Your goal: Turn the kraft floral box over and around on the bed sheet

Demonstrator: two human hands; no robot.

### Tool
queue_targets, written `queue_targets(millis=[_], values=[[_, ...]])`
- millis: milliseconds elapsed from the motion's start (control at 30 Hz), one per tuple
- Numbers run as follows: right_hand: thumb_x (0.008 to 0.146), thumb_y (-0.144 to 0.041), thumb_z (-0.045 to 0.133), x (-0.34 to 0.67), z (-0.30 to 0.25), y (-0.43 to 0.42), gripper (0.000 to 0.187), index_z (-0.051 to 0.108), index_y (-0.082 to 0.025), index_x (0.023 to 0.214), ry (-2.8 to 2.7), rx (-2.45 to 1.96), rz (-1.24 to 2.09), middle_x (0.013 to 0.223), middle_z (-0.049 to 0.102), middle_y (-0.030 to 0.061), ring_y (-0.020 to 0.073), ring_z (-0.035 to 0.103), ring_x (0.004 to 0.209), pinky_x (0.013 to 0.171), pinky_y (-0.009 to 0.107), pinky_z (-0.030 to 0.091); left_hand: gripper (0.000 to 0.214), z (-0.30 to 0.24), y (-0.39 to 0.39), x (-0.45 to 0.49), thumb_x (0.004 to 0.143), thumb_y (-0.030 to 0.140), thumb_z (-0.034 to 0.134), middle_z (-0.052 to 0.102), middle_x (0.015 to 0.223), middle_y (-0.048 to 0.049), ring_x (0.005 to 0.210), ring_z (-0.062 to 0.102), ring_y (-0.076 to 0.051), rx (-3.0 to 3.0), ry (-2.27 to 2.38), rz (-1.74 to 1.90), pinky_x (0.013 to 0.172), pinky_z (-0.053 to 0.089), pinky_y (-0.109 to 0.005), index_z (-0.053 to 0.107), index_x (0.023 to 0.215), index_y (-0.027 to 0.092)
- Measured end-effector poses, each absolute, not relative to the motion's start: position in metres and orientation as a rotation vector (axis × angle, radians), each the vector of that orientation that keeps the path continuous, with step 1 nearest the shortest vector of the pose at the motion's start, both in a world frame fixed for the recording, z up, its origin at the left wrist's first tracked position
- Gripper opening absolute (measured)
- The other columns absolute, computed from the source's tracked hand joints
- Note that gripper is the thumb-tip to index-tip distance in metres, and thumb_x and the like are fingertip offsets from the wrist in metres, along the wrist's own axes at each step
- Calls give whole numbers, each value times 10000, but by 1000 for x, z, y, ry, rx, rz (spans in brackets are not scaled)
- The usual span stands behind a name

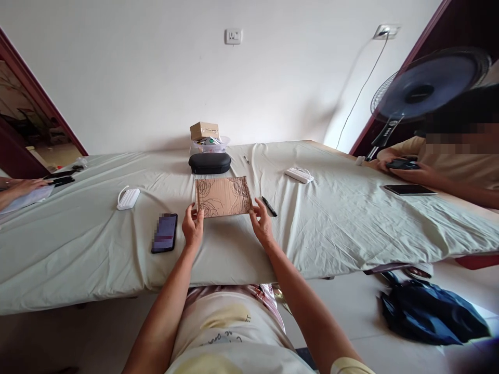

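A flat piece of brown cardboard (224, 197) with dark scribbled curls at its corners is held level in front of me. My left hand (192, 224) grips its near left corner, thumb on top. At the near right corner, my right hand (261, 222) pinches the cardboard between thumb and fingers. Just right of that hand lies a black marker pen (269, 206) on the cloth. A smartphone (164, 233) with its screen lit rests left of my left hand. Behind the cardboard sits a black zipped case (209, 163).
A pale green cloth (234, 254) covers the table. White power banks (128, 198) (299, 175) lie on both sides. A tub (222, 145) with a small carton (204, 130) stands by the wall. At right, a person holds a dark object (403, 164) near a tablet (409, 190) and a fan (424, 91).
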State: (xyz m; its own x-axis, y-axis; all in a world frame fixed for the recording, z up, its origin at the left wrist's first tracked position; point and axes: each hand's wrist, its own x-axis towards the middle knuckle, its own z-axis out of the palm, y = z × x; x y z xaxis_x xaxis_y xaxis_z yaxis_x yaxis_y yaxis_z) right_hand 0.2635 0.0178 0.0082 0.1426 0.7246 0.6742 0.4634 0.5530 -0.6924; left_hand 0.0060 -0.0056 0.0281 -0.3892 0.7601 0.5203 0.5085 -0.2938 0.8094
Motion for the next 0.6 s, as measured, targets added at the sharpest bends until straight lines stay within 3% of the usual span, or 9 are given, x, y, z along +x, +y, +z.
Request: queue_targets(millis=[133, 267, 400, 500, 600], values=[[986, -480, 521, 256, 32, 8, 466, 600, -201, 1351, -1425, -1056, 179, 905, 668, 45, 193, 618, 804, 818, 362, 541, 512, 35, -4, 8, 980, 536, 469, 716, 1164, -177, 1083, 694, -281, 1683, 1818, 1706, 948, 550, -394, 634, 1254, 136], [974, -495, 498, 249, 40, 13, 391, 714, -217, 1144, -1440, -1192, 228, 811, 603, 23, 190, 569, 742, 779, 348, 507, 579, 37, -2, 11, 966, 522, 520, 663, 1336, -186, 1220, 645, -317, 1651, 1964, 1570, 1022, 525, -436, 535, 1408, 150], [966, -444, 470, 244, 40, 19, 354, 739, -217, 1009, -1429, -1255, 256, 842, 599, 44, 208, 573, 794, 762, 334, 495, 542, 43, -4, 14, 1001, 447, 484, 665, 1338, -148, 1244, 631, -301, 1733, 2004, 1460, 1056, 514, -447, 492, 1490, 213], [964, -369, 461, 241, 45, 22, 320, 738, -221, 1026, -1458, -1338, 207, 888, 619, 58, 218, 579, 817, 795, 357, 501, 443, 51, -6, 22, 1006, 322, 470, 547, 1487, -180, 1423, 484, -357, 1923, 2104, 1376, 1165, 407, -554, 597, 1420, 229], [959, -284, 482, 235, 52, 22, 271, 740, -231, 1026, -1540, -1418, 21, 1102, 662, 101, 274, 593, 1022, 981, 467, 465, 465, 54, -8, 32, 973, 207, 489, 378, 1642, -165, 1560, 263, -381, 2230, 2063, 1245, 1239, 241, -644, 589, 1428, 216]])
